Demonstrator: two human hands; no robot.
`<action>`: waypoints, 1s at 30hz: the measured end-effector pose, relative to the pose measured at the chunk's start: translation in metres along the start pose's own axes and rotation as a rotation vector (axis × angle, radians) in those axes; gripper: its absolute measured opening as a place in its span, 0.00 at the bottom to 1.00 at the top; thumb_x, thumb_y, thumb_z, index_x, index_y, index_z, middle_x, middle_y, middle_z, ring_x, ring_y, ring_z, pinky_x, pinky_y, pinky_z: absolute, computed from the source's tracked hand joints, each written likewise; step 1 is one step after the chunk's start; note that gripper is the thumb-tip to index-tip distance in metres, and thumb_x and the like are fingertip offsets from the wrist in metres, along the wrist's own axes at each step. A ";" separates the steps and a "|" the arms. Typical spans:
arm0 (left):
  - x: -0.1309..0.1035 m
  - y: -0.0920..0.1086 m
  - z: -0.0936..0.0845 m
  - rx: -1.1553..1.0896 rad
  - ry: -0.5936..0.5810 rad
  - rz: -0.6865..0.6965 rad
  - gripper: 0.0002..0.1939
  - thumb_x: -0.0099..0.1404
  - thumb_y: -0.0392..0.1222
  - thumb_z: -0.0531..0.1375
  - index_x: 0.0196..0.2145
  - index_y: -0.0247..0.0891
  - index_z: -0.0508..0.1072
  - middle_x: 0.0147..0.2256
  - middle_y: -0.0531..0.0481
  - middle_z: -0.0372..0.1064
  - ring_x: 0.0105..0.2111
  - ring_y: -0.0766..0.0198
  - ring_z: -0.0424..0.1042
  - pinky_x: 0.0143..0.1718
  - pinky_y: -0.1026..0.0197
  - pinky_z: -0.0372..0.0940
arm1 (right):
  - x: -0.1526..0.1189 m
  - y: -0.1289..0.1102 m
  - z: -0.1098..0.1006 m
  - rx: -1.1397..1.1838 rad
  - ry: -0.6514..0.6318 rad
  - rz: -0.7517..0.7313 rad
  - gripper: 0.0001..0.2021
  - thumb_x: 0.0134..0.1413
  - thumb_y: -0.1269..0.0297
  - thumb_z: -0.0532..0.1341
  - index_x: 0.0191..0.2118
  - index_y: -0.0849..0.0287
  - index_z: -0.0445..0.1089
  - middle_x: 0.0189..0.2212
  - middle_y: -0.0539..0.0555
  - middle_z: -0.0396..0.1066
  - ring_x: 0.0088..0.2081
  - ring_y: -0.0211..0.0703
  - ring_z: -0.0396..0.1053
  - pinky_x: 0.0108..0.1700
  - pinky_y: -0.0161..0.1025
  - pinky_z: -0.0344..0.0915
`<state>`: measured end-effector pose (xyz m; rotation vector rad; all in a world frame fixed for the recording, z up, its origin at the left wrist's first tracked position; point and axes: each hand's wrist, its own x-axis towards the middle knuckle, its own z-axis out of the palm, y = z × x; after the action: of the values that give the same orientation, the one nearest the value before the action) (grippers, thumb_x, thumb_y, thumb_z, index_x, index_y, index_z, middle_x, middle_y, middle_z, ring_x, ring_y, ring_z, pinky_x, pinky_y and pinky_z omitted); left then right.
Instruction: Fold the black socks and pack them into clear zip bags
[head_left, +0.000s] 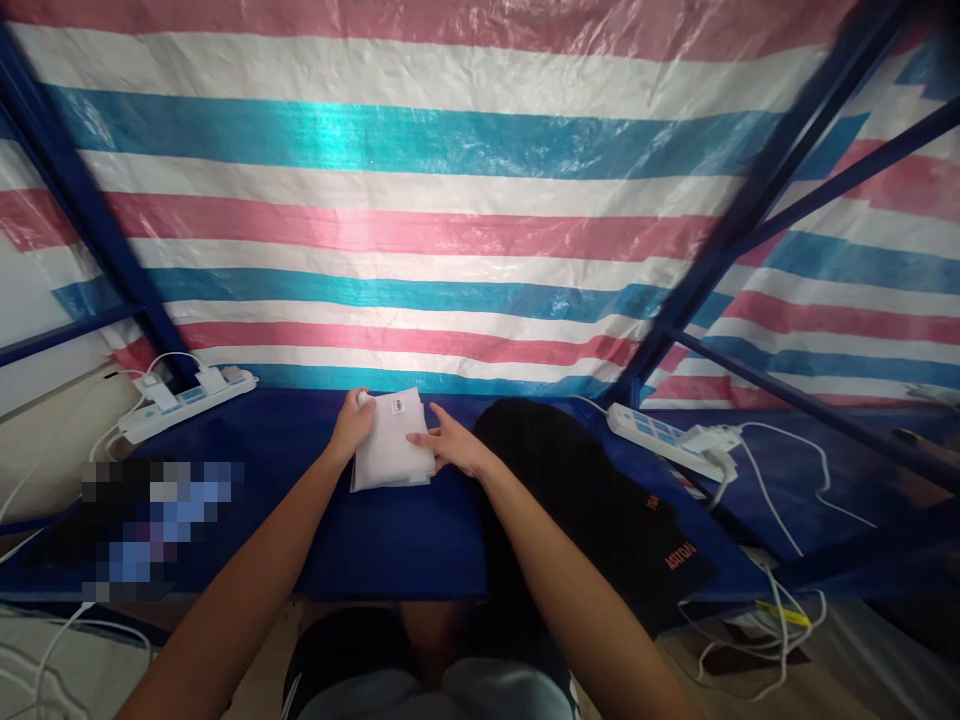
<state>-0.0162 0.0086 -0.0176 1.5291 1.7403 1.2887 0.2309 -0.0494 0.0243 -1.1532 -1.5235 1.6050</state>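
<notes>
A flat white packet (394, 447), soft-looking and roughly square, rests over the blue tabletop (397, 550) in front of me. It carries a small printed label (398, 406) near its far edge. More thin white layers show along its right side. My left hand (354, 422) grips the upper left corner, with the thumb on top. On the right side, my right hand (450, 442) has its thumb over the packet and its index finger stretched forward; the fingers underneath are partly hidden. Black cloth (555, 480) with orange lettering lies just beside my right forearm.
A white power strip (187, 403) with plugs sits at the left, near a blurred-out item (165, 520). Another power strip (664, 440) with trailing cables (780, 610) is at the right. Blue metal posts (720, 255) frame a striped plastic sheet (420, 230) behind the table.
</notes>
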 end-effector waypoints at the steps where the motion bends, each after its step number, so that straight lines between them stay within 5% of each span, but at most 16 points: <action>1: 0.001 -0.001 0.000 0.006 0.005 0.000 0.22 0.73 0.46 0.57 0.61 0.40 0.69 0.60 0.39 0.73 0.58 0.49 0.74 0.59 0.51 0.68 | -0.002 -0.001 0.000 0.002 -0.021 0.011 0.62 0.59 0.56 0.75 0.80 0.53 0.27 0.41 0.56 0.79 0.27 0.42 0.75 0.22 0.35 0.74; 11: 0.007 -0.002 -0.003 0.104 -0.022 0.044 0.26 0.74 0.46 0.56 0.67 0.39 0.65 0.61 0.35 0.72 0.61 0.41 0.72 0.63 0.43 0.65 | -0.001 0.007 -0.006 0.017 -0.090 -0.045 0.60 0.53 0.63 0.77 0.80 0.48 0.38 0.34 0.49 0.77 0.21 0.34 0.67 0.20 0.31 0.66; 16: 0.006 -0.004 -0.008 0.059 -0.037 -0.093 0.37 0.73 0.51 0.60 0.73 0.37 0.57 0.64 0.31 0.69 0.65 0.38 0.69 0.66 0.41 0.62 | 0.007 0.018 -0.002 -0.004 0.029 -0.091 0.63 0.53 0.66 0.77 0.81 0.48 0.32 0.34 0.47 0.75 0.21 0.34 0.65 0.20 0.31 0.64; 20: 0.001 -0.007 -0.003 -0.069 -0.128 -0.170 0.45 0.73 0.52 0.61 0.77 0.37 0.43 0.57 0.34 0.77 0.59 0.46 0.76 0.62 0.45 0.67 | 0.014 0.023 -0.002 -0.021 0.155 -0.099 0.59 0.55 0.66 0.75 0.81 0.53 0.35 0.38 0.52 0.76 0.22 0.34 0.64 0.21 0.31 0.64; 24: -0.009 -0.008 0.012 -0.256 -0.230 -0.121 0.44 0.73 0.42 0.58 0.78 0.40 0.41 0.64 0.37 0.71 0.63 0.52 0.73 0.66 0.49 0.66 | 0.018 0.025 -0.002 -0.094 0.256 -0.106 0.46 0.61 0.63 0.70 0.78 0.55 0.48 0.47 0.58 0.77 0.26 0.36 0.67 0.22 0.32 0.65; 27: -0.014 -0.009 0.020 -0.276 -0.180 -0.036 0.45 0.70 0.39 0.59 0.78 0.43 0.44 0.73 0.40 0.58 0.72 0.51 0.60 0.73 0.48 0.55 | 0.017 0.025 -0.001 -0.196 0.205 -0.145 0.31 0.64 0.60 0.67 0.70 0.55 0.64 0.45 0.57 0.77 0.29 0.40 0.69 0.24 0.33 0.68; 30: -0.015 -0.008 0.022 -0.233 -0.137 0.008 0.46 0.68 0.37 0.59 0.78 0.43 0.45 0.75 0.41 0.51 0.74 0.49 0.56 0.75 0.46 0.51 | 0.014 0.023 0.000 -0.282 0.193 -0.153 0.26 0.66 0.57 0.65 0.67 0.53 0.67 0.42 0.55 0.78 0.31 0.43 0.72 0.29 0.37 0.72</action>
<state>0.0022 0.0025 -0.0378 1.4555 1.4461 1.3072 0.2277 -0.0398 -0.0002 -1.2672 -1.7002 1.1692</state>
